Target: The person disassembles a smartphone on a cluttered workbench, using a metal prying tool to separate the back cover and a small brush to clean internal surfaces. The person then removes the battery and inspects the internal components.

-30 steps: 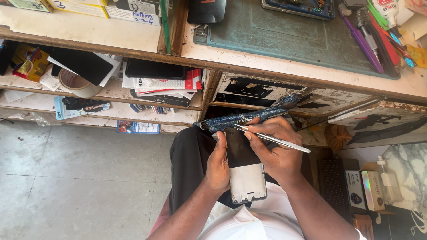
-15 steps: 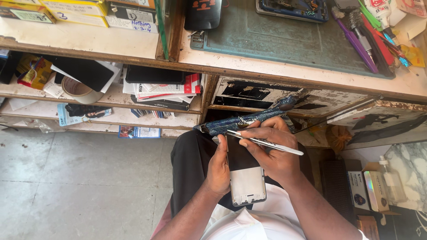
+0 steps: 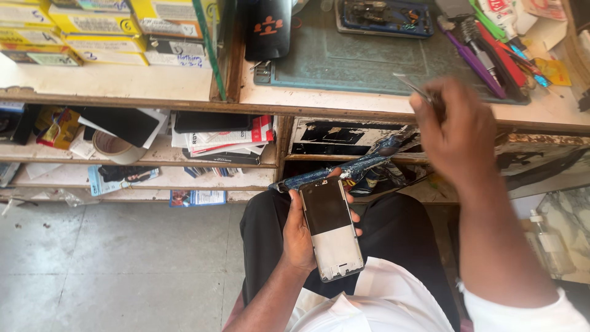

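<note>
- Up goes our right hand (image 3: 458, 132), lifted off the phone to the bench edge, fingers pinched on thin metal tweezers (image 3: 413, 88).
- Our left hand (image 3: 301, 237) grips the opened phone (image 3: 330, 227) over our lap, fingers wrapped round its sides.
- Ahead of us: green mat (image 3: 362, 58), purple tool (image 3: 470, 61), tape roll (image 3: 114, 146) on the shelf.

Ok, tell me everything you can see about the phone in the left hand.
The phone is a flat rectangular slab lying face up over the lap, long side running away from the person. Its upper half is dark and glossy, its lower half pale grey-white, with a thin light frame around the edge and small holes near the bottom end. It looks opened up or partly stripped. The left hand cradles it from beneath and the left side; the right hand is apart from it.
</note>
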Demonstrator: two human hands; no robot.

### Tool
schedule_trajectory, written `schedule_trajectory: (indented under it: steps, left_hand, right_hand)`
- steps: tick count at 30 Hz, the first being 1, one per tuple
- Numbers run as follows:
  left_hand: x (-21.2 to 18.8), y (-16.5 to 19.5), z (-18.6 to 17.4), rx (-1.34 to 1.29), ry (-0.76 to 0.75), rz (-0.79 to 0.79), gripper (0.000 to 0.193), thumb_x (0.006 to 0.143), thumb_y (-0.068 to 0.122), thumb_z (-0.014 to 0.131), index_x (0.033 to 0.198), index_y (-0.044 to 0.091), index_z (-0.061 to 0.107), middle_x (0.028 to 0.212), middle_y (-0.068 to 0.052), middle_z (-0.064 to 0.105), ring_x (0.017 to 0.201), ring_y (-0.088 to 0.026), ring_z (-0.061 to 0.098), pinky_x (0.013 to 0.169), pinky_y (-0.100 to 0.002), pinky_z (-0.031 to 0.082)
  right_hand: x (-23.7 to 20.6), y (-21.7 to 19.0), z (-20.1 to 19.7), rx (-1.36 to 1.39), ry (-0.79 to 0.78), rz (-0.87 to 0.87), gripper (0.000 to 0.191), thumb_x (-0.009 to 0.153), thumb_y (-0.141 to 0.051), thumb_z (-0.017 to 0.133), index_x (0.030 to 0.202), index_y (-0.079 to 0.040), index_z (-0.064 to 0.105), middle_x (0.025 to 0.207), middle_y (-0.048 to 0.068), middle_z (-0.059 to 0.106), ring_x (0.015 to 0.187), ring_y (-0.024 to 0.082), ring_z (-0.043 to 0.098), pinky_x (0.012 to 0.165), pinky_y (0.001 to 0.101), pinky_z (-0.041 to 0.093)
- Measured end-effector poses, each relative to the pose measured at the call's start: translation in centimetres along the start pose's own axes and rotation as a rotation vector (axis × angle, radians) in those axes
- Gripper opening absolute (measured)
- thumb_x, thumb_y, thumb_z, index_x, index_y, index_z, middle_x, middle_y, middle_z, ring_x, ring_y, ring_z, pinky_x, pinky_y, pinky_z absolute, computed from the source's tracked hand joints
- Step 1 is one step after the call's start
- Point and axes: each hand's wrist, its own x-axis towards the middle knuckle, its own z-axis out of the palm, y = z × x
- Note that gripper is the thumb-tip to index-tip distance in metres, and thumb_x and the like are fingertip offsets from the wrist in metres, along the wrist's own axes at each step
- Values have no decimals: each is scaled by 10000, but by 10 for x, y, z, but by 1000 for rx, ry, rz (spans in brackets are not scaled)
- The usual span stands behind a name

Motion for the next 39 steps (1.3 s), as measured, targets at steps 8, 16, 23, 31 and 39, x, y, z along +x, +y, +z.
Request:
schedule_trajectory:
  steps: [8, 16, 23, 31, 39]
  left_hand:
    - [0, -1, 4, 34, 25, 8, 886, 1040, 694, 206, 1663, 67, 263, 1187, -167, 630, 989, -272, 709, 840, -464, 633]
    - [8, -3, 8, -22, 44, -15, 827, 1050, 632, 215, 1658, 74, 259, 1190, -178, 628, 989, -285, 708, 834, -466, 635]
    - [13, -6, 12, 3, 50, -5, 795, 1062, 599, 191, 1641, 59, 258, 1191, -170, 625, 980, -282, 698, 815, -461, 641]
    - [13, -11, 14, 28, 70, 6, 783, 1061, 584, 189, 1626, 48, 267, 1178, -180, 631, 987, -288, 702, 803, -474, 642]
    - [9, -11, 19, 39, 58, 23, 764, 1066, 579, 197, 1622, 60, 268, 1175, -197, 636, 987, -292, 704, 815, -482, 639]
  right_hand:
    - [54, 47, 14, -108, -59, -137, 172, 1055, -189, 761, 1176, -76, 717, 1000, 136, 637, 975, 339, 614, 839, 469, 485]
    - [49, 56, 22, 62, 36, -47, 73, 1022, -124, 784, 1079, -84, 761, 1061, 104, 665, 1048, 284, 640, 902, 417, 508]
    - [44, 56, 23, 51, 133, -71, 94, 1005, -114, 801, 1049, -52, 747, 1063, 108, 681, 1048, 285, 663, 928, 417, 527]
    - [37, 61, 22, 81, 176, -39, 99, 1001, -113, 788, 1069, -57, 743, 1104, 105, 689, 1087, 274, 670, 950, 400, 540]
    - [37, 112, 0, -139, 172, 55, 267, 991, -239, 836, 1218, -131, 742, 1355, 122, 691, 1319, 325, 566, 1131, 483, 433]
